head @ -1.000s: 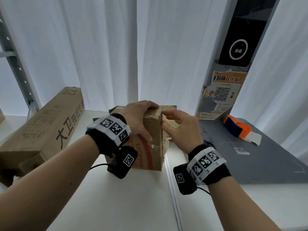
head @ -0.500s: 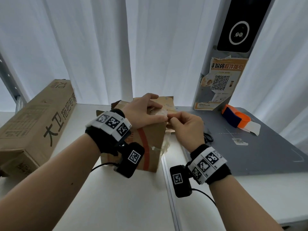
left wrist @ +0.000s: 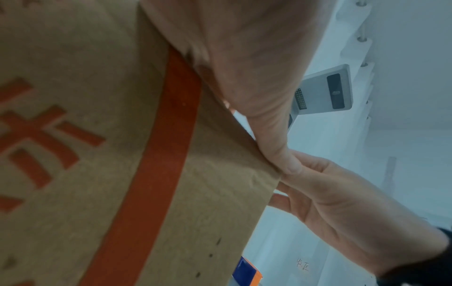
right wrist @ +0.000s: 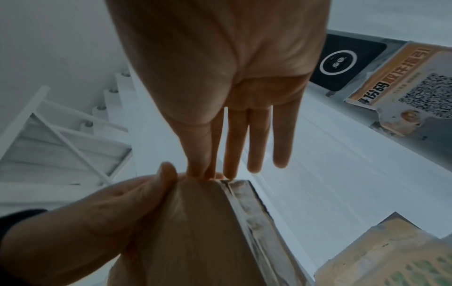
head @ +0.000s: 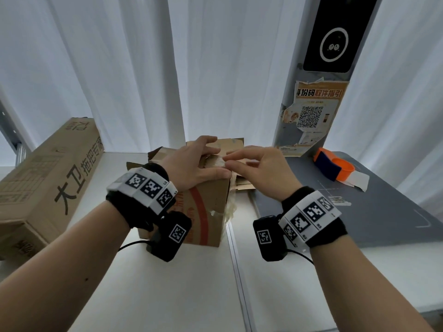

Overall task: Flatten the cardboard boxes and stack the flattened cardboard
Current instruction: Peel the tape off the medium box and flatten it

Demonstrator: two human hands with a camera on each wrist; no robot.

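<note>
A: Head view first?
B: A box [head: 203, 212] with a red band stands on the white bench [head: 167, 283]. The left hand [head: 191, 164] lies flat on its top, fingers straight. The right hand [head: 259, 166] pinches a strip of clear tape [head: 215, 161] at the top edge.
A: Any writing?
B: A long carton [head: 48, 183] at left reads "大卫"; a poster [head: 311, 116] carries a QR code and "取件指引".
A: Left wrist?
B: Red characters on the box, cropped and unreadable; the thumb [left wrist: 288, 164] presses its corner.
A: Right wrist?
B: Thumb and forefinger pinch together at the taped edge, the other fingers [right wrist: 257, 145] straight.
</note>
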